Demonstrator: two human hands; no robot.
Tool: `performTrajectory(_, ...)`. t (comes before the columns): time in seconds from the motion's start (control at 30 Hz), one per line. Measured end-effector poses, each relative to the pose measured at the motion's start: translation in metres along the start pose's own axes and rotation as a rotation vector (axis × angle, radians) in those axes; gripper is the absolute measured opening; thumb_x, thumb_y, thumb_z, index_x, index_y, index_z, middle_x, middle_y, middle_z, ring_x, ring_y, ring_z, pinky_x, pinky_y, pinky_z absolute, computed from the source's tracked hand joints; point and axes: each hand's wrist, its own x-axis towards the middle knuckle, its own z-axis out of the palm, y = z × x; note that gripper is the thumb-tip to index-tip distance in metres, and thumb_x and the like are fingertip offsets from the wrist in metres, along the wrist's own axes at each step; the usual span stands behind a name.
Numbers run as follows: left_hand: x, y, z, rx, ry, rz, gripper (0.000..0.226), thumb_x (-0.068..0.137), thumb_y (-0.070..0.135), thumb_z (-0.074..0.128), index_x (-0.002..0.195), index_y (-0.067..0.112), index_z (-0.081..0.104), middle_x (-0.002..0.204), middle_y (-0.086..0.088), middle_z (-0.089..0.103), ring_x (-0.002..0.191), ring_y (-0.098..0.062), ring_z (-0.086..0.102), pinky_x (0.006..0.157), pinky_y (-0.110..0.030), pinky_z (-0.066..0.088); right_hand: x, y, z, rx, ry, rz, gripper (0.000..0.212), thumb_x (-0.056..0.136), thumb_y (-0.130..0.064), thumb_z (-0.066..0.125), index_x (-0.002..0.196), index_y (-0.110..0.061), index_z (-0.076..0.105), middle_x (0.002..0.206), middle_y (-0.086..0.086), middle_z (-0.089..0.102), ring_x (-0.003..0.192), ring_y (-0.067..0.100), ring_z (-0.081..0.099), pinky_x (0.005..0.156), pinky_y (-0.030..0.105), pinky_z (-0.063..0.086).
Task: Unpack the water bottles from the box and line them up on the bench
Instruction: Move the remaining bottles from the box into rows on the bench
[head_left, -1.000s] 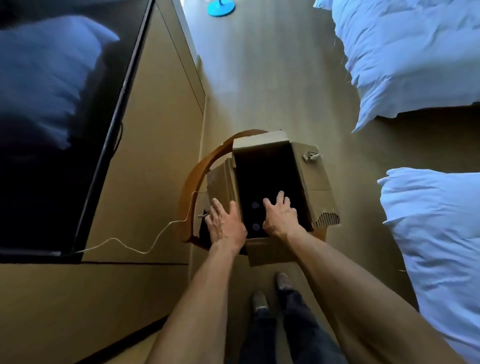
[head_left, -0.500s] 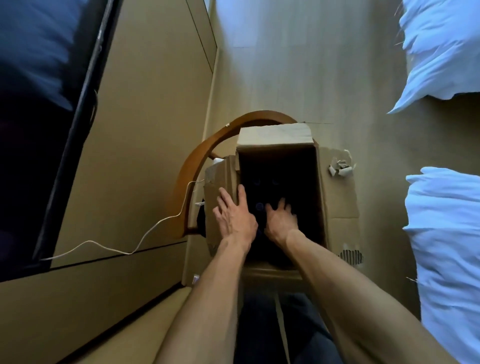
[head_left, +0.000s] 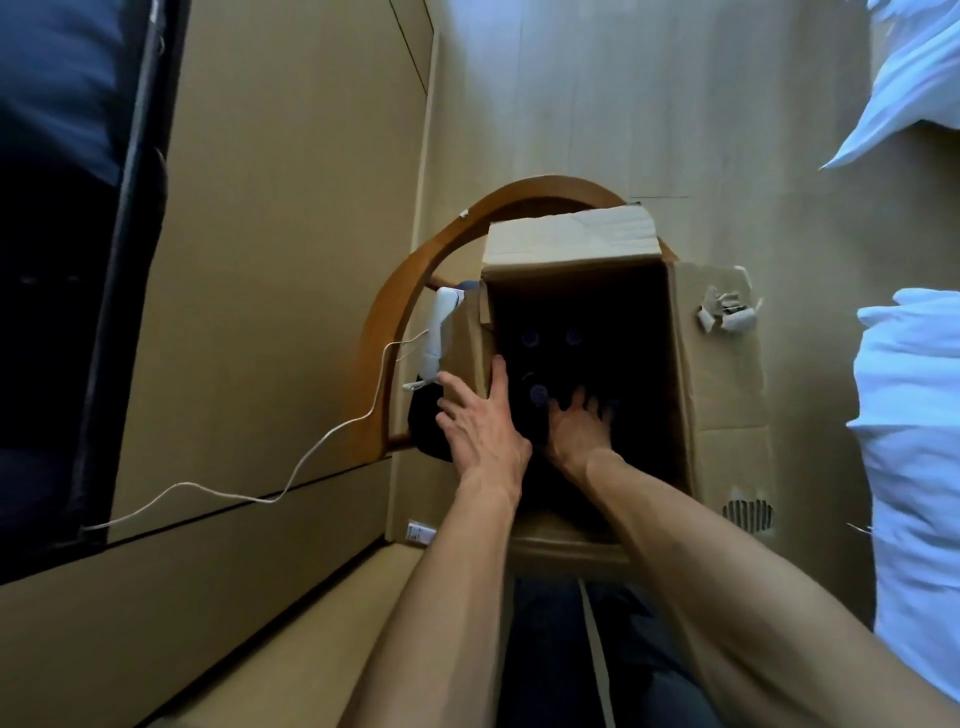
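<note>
The left hand (head_left: 480, 423), fingers straight, braces the box (head_left: 722, 374) wall for steadiness while the right hand (head_left: 574, 423) reaches inside toward the capped water bottles (head_left: 538, 395); its grip cannot be determined in the dark interior.

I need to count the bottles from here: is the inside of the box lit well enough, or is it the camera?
Head view: the box interior is deep in shadow, with only three bottle caps faintly visible; the right hand reaches into that dark, its fingertips lost; the left hand on the flap is well lit; wide-angle bending curves the wall edges; no clear count is possible.
</note>
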Motion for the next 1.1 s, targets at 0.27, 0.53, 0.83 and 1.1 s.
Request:
performTrajectory(0.27,0.0,0.004,0.004,0.018,0.02,-0.005,0.107,0.079,0.04,0.07,0.152,0.034,-0.008,0.149,-0.043,0.001,0.124,-0.05,0.046,0.103,-0.048,0.042,0.003,0.042,0.011,-0.011,-0.185,0.04,0.039,0.101,-0.018,0.038,0.137,-0.013,0.051,0.145,0.01,0.047,0.134,0.028,0.045,0.105,0.038,0.04)
performTrajectory(0.53,0.001,0.003,0.005,0.04,0.043,-0.006,0.105,0.078,0.039,0.07,0.152,0.034,-0.005,0.147,-0.043,0.008,0.117,-0.047,0.053,0.097,-0.046,0.047,-0.005,0.042,0.03,0.056,-0.335,-0.027,0.045,0.104,-0.02,0.031,0.147,-0.009,0.037,0.152,0.012,0.037,0.138,0.029,0.037,0.112,0.035,0.029)
performTrajectory(0.83,0.004,0.0,0.009,0.028,0.033,-0.001,0.105,0.078,0.035,0.07,0.151,0.035,-0.006,0.145,-0.041,0.013,0.112,-0.045,0.056,0.095,-0.045,0.048,-0.015,0.04,0.034,0.099,-0.295,0.006,0.044,0.106,-0.01,0.021,0.149,-0.003,0.029,0.156,0.014,0.028,0.143,0.029,0.028,0.116,0.036,0.023)
performTrajectory(1.1,0.0,0.001,0.007,0.057,0.044,0.009,0.102,0.082,0.036,0.067,0.153,0.034,-0.007,0.144,-0.042,0.014,0.105,-0.04,0.058,0.091,-0.042,0.05,-0.014,0.033,0.037,-0.078,-0.255,-0.049,0.04,0.104,-0.013,0.03,0.139,-0.009,0.048,0.144,0.013,0.046,0.132,0.029,0.045,0.107,0.036,0.04)
